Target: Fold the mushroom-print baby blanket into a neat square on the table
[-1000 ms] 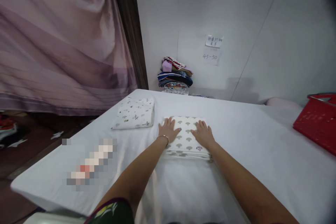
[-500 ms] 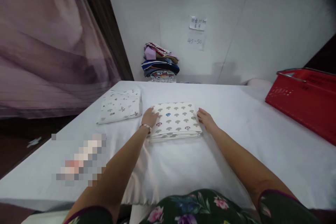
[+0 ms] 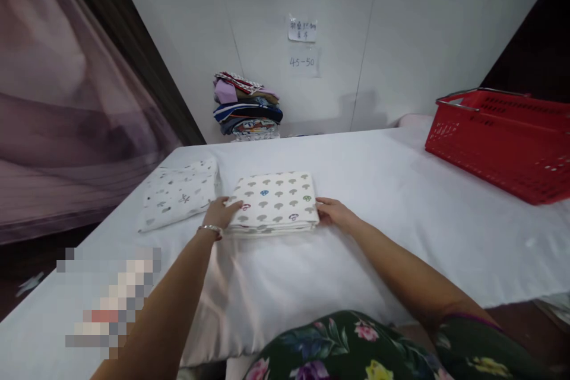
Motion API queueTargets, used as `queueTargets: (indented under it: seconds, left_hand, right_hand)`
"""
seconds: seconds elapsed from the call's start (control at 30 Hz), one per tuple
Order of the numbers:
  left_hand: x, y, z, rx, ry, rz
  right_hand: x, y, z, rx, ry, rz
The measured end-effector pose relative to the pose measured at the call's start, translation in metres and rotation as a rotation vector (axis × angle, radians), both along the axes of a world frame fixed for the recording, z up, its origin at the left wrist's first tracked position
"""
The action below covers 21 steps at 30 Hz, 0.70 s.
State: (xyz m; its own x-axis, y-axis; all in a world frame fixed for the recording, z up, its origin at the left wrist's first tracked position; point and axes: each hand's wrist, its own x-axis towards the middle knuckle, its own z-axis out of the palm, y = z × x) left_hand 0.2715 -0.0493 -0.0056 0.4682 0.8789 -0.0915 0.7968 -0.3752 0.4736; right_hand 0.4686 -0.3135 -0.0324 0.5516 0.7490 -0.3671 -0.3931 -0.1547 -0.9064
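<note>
A folded white cloth with a mushroom print (image 3: 275, 200) lies on the white-covered table (image 3: 383, 190). My left hand (image 3: 219, 212), with a bracelet on the wrist, grips the cloth's near left corner, fingers curled round the edge. My right hand (image 3: 333, 212) holds the near right corner, its fingertips tucked at the edge. A second folded white cloth with small prints (image 3: 178, 192) lies just to the left, apart from my hands.
A red plastic basket (image 3: 499, 141) stands on the table at the right. A stack of folded coloured clothes (image 3: 247, 108) sits against the back wall under two paper notes (image 3: 302, 31). A purple curtain (image 3: 53, 107) hangs at the left.
My hands slid from flat on top of the mushroom cloth out to its left and right edges and closed on the near corners. The camera view shifted left, showing more of the basket.
</note>
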Motion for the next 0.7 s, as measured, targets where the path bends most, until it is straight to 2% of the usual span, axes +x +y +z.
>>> queueTargets:
  seconds: [0.07,0.13,0.23,0.3,0.37,0.47,0.5,0.6,0.7]
  left_hand:
    - [-0.004,0.01,0.001,0.003,0.039,0.008]
    - [-0.007,0.015,0.001,0.003,0.094,0.002]
    - [-0.008,0.007,0.002,0.148,0.088,-0.024]
    - [-0.005,-0.013,0.003,0.281,0.01,-0.064]
    - [0.001,-0.043,0.003,0.365,-0.136,-0.21]
    - [0.013,-0.099,-0.001,0.416,-0.363,-0.678]
    - [0.017,-0.116,-0.003,0.422,-0.391,-0.777]
    - [0.029,-0.15,-0.009,0.444,-0.362,-0.87]
    - [0.039,-0.157,-0.013,0.444,-0.321,-0.847]
  right_hand:
    - [-0.009,-0.001,-0.003,0.039,0.031,0.042]
    - [-0.015,-0.002,-0.005,0.018,0.013,0.02]
    - [-0.018,-0.006,-0.007,-0.049,-0.017,0.041]
    - [-0.017,-0.008,-0.008,-0.078,-0.003,0.135]
    - [-0.016,-0.011,-0.01,-0.074,0.024,0.228]
    - [-0.016,-0.014,-0.011,-0.035,0.048,0.318]
    - [-0.016,-0.015,-0.011,-0.023,0.049,0.34]
    - [-0.02,-0.017,-0.011,0.001,0.049,0.36]
    - [-0.023,-0.018,-0.008,0.013,0.044,0.344]
